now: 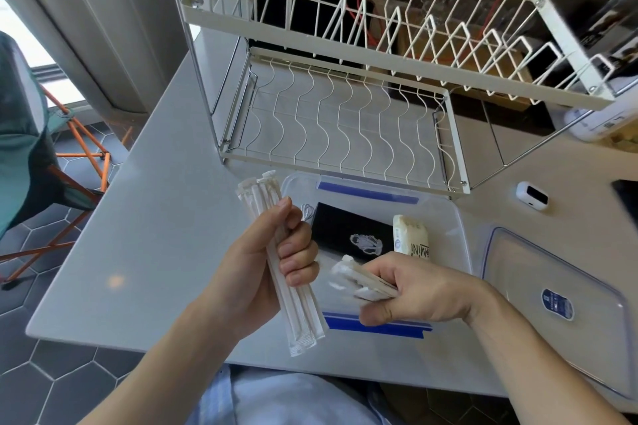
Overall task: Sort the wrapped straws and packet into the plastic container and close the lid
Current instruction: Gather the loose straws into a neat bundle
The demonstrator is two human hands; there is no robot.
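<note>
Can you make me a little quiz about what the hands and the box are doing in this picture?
1. True or false: the left hand grips a bundle of white paper-wrapped straws.
2. Where is the clear plastic lid? A) on the container B) on the table to its right C) on the rack
3. What cream item lies inside the clear plastic container with blue clips?

Key: 1 true. 2 B. 3 a cream packet, next to a black card; the right hand holds more wrapped sticks, blurred.

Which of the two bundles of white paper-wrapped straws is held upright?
The bundle in the left hand, the upright bundle, stands near vertical beside the clear plastic container. The right hand holds the other bundle flat over it.
</note>
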